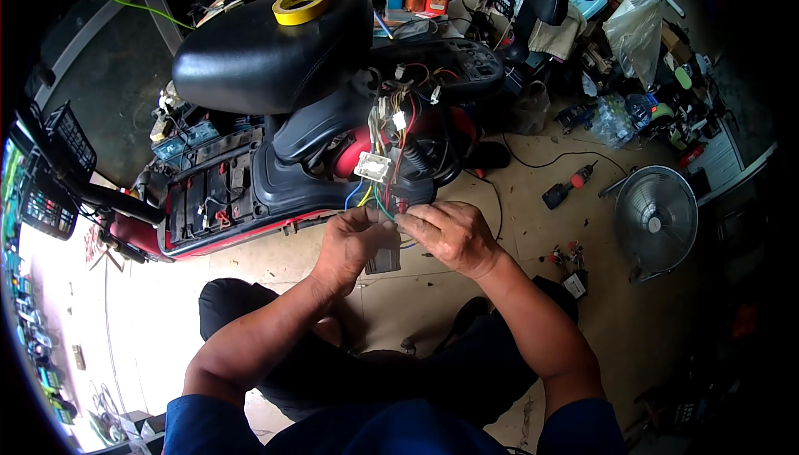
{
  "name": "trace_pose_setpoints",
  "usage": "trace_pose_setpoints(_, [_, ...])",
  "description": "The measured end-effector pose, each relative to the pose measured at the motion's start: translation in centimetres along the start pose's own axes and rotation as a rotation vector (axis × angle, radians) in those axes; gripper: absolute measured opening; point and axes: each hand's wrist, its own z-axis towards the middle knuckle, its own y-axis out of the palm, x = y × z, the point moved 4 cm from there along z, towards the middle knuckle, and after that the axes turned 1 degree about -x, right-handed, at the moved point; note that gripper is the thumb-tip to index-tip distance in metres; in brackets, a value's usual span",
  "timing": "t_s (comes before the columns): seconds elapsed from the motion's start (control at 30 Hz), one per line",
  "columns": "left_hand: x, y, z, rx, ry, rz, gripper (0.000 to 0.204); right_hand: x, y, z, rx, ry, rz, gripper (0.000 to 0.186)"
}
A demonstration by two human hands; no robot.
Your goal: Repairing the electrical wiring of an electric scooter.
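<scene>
At five o'clock on the scooter (291,184), the green wire (382,203) runs below the white block (372,166). The right hand (449,234) pinches this wire; the left hand (351,243) curls beside it (whether it grips, cannot tell). Step in hand: apparently wire handling. Next move: likely calls for steady fingertip control.

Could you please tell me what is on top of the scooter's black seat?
A roll of yellow tape lies on the black seat; the patch of seat directly under it is covered.

Green wire (383,204) partly hidden, sleeves (208,427) cropped
</scene>
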Motion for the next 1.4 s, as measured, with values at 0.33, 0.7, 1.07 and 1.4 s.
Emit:
trace_pose_setpoints(0.33, [-1.4, -0.3, 0.9, -0.037, 0.15, 0.105, 0.008, 1.0, 3.7, -2.5, -0.266, 1.044, 0.917, 0.018])
trace_pose_setpoints(0.7, [0.6, 1.4, -0.2, -0.021, 0.093, 0.084, 0.01, 2.1, 1.8, -2.9, 0.04, 0.841, 0.634, 0.018])
trace_pose_setpoints(1.07, [0.9, 0.7, -0.5, -0.023, 0.035, 0.072, 0.012, 0.0, -0.7, -0.1, -0.027, -0.011, -0.021, 0.027])
trace_pose_setpoints(1.4, [-0.3, 0.4, -0.2, -0.04, 0.129, 0.076, 0.012, 0.6, 3.9, -3.4, -0.075, 1.299, 1.371, 0.017])
